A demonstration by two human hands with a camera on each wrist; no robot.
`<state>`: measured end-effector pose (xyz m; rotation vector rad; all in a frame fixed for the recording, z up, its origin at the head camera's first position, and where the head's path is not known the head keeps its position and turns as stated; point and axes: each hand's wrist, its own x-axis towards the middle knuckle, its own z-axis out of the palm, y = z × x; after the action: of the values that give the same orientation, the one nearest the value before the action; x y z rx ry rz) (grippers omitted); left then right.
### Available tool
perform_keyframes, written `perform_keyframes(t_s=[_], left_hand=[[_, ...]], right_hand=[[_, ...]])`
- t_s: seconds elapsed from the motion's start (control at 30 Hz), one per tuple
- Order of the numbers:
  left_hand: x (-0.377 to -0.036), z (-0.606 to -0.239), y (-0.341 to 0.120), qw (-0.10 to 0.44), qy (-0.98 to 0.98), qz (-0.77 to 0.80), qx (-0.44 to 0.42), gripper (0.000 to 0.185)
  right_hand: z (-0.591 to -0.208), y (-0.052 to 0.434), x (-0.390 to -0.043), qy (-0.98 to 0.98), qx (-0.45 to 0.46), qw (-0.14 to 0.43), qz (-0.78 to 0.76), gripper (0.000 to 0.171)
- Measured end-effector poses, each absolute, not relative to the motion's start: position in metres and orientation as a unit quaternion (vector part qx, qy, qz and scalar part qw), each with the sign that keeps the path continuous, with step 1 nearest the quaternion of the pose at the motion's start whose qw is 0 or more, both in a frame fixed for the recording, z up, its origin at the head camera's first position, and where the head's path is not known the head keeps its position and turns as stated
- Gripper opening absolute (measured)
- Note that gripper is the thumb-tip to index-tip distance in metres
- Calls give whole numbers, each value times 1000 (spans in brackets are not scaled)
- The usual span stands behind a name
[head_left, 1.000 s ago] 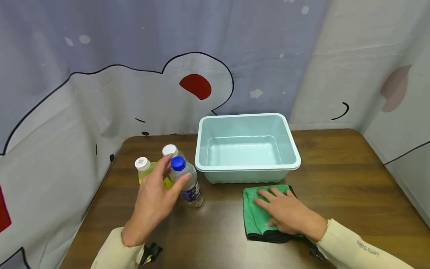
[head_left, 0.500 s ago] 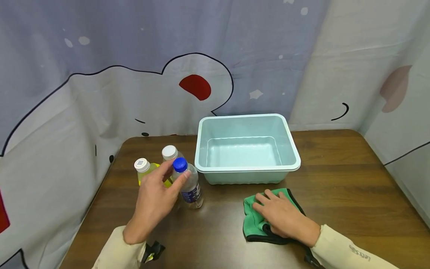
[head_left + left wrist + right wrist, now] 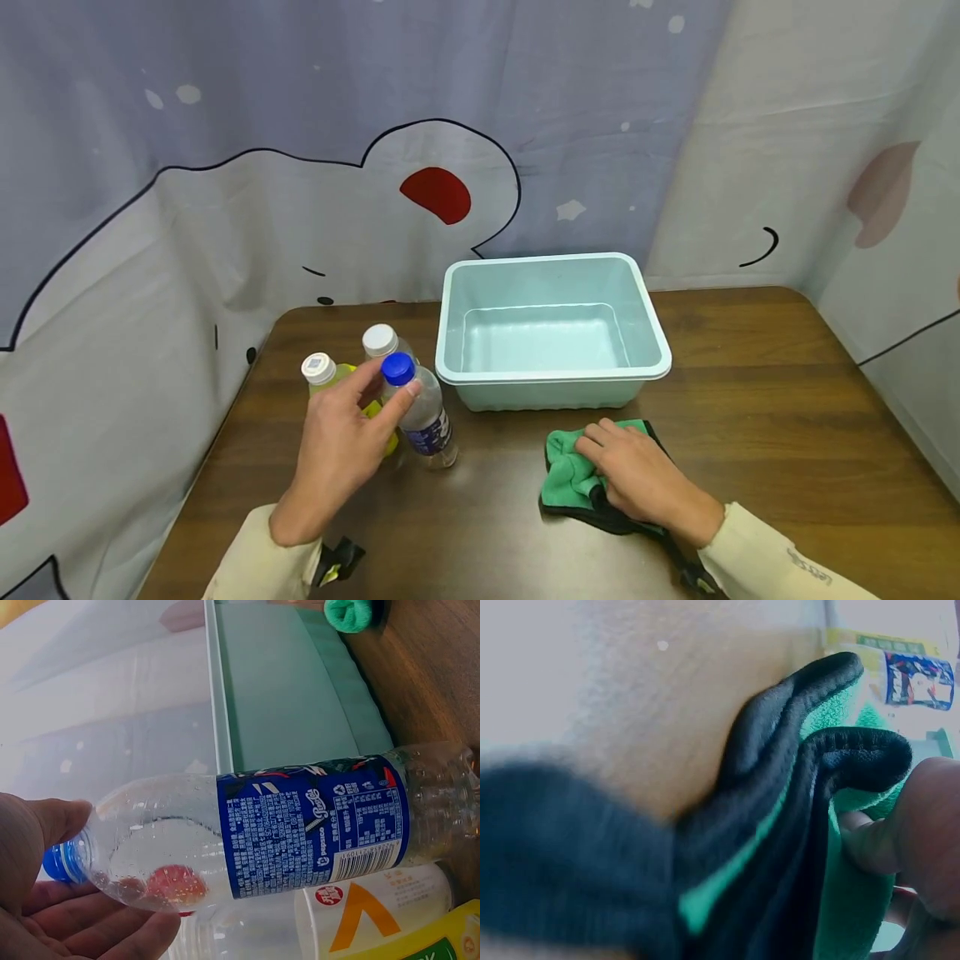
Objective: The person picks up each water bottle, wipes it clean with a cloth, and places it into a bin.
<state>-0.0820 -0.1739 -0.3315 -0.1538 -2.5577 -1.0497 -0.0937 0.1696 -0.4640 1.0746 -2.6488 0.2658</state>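
1. We find the right hand curled over the green cloth, its grip pinching bunched fabric, on the near half of the worktop.
2. We find the left hand with its grip closed about the neck of the blue-capped bottle, thumb opposite fingers.
3. That bottle's long axis drops near-upright below the grip; the cloth lies to its right, well apart.
4. Just behind the blue-capped bottle: a clear bottle; leftward, a yellow-green bottle.
5. The tub sits beyond the cloth.
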Motion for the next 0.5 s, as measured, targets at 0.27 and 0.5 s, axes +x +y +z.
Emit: perform_keyframes(t_s=[0.27, 0.5], left_hand=[[-81, -331, -171, 196, -900, -383, -70, 33], [-81, -333, -169, 210, -896, -382, -89, 32]], right_hand=[[-460, 174, -97, -895, 365, 182, 180, 43], [-450, 174, -97, -873, 374, 212, 230, 48]])
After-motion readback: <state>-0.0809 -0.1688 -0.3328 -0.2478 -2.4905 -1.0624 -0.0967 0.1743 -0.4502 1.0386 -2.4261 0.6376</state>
